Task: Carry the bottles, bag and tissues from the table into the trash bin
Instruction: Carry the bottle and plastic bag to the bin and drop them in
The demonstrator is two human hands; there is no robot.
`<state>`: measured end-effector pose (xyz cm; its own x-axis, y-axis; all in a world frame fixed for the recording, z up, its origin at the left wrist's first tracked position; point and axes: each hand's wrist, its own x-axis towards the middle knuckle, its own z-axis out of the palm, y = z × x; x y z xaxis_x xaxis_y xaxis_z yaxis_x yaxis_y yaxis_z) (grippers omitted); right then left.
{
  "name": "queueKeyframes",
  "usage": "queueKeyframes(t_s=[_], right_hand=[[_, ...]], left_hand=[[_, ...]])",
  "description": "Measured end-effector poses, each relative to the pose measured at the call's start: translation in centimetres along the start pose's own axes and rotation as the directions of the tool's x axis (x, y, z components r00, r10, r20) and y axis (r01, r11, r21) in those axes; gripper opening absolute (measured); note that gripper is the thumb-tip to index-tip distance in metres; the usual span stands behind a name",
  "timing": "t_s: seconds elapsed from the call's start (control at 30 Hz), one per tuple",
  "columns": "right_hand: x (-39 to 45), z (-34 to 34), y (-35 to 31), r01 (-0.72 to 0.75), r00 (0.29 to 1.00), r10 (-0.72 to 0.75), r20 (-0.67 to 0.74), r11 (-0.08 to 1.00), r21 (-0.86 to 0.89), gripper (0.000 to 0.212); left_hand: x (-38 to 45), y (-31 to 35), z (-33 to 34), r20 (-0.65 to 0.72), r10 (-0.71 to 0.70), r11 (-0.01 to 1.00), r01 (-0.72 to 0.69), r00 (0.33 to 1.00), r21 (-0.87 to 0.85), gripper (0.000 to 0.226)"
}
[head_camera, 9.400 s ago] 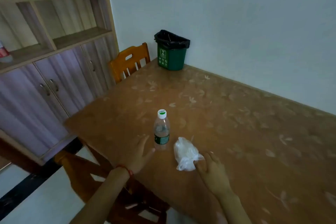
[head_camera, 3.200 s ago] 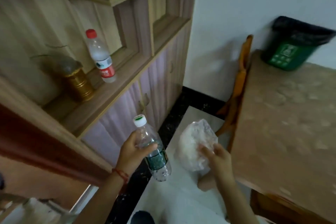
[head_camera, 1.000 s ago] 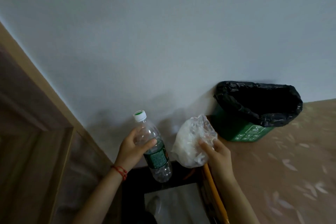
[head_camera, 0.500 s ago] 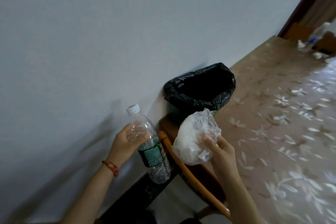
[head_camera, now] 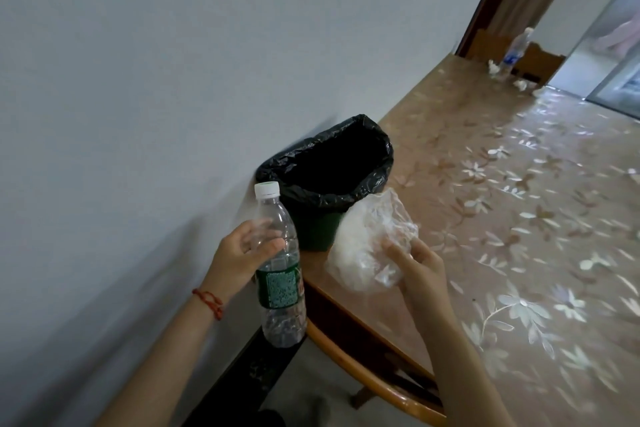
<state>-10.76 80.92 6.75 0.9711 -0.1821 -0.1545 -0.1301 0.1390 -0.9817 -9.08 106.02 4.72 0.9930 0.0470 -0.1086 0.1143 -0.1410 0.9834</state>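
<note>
The pale wall (head_camera: 173, 62) fills the left and far side of the room. Against it runs the long worktop (head_camera: 519, 218), covered in a brown sheet patterned with pale flowers, reaching from the near right corner to a doorway at the far right. A wooden chair (head_camera: 374, 371) is tucked at the worktop's near end, its curved back rail showing under the edge.

The trash bin (head_camera: 322, 163) stands on the worktop's near left corner, close against the wall; it is green with a black liner folded over its open rim. Just near of it, the left hand (head_camera: 239, 256) is wrapped around the upper part of a clear bottle (head_camera: 280, 274) with a white cap and a green label, held upright in the air beside the worktop's edge. A red cord is tied at that wrist. The right hand (head_camera: 415, 263) pinches a crumpled clear bag (head_camera: 367, 243) with white stuff inside, held above the worktop corner and just in front of the bin.

At the far end of the worktop stands a second bottle (head_camera: 516, 50), with small white crumpled tissues (head_camera: 623, 84) lying around it.
</note>
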Motion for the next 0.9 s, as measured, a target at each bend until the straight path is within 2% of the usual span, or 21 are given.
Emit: queueKeyframes(t_s=[0.1,0.27,0.5,0.6,0.7,0.77,0.8,0.9], right_hand=[[1.3,0.5,-1.2,0.029,0.999,-0.029,0.014,1.000,0.001,0.008],[4.2,1.5,-3.5,0.072,0.997,-0.073,0.029,0.997,0.020,0.007],[9.3,3.7,-6.9,0.094,0.995,-0.096,0.031,0.993,0.072,0.004],[11.4,5.0,-7.2,0.083,0.996,-0.084,0.011,0.996,0.024,0.003],[12.7,6.3,-6.6,0.090,0.996,-0.092,-0.013,0.991,-0.096,0.005],[13.3,6.9,-6.1,0.093,0.995,-0.099,-0.029,0.980,-0.175,0.018],[13.5,7.1,-5.9,0.105,0.993,-0.112,-0.025,0.973,-0.205,0.027],[14.1,7.4,-5.1,0.129,0.991,-0.137,-0.001,0.941,-0.311,0.032]], left_hand=[[0.8,0.7,-0.1,-0.038,0.014,1.000,-0.013,0.999,0.018,0.022],[1.5,2.0,0.0,-0.051,0.015,0.999,-0.016,0.999,-0.031,0.052],[2.3,2.4,0.7,-0.100,0.022,0.997,-0.029,0.995,-0.067,0.070],[2.4,2.6,0.6,-0.123,0.024,0.997,-0.032,0.992,-0.063,0.065],[2.4,2.7,0.4,-0.159,0.026,0.996,-0.039,0.987,-0.077,0.059],[2.4,2.8,0.4,-0.170,0.027,0.996,-0.040,0.985,-0.077,0.059],[2.4,2.9,0.4,-0.171,0.027,0.996,-0.040,0.985,-0.074,0.062],[2.3,3.1,0.3,-0.180,0.036,0.996,-0.049,0.983,-0.074,0.075]])
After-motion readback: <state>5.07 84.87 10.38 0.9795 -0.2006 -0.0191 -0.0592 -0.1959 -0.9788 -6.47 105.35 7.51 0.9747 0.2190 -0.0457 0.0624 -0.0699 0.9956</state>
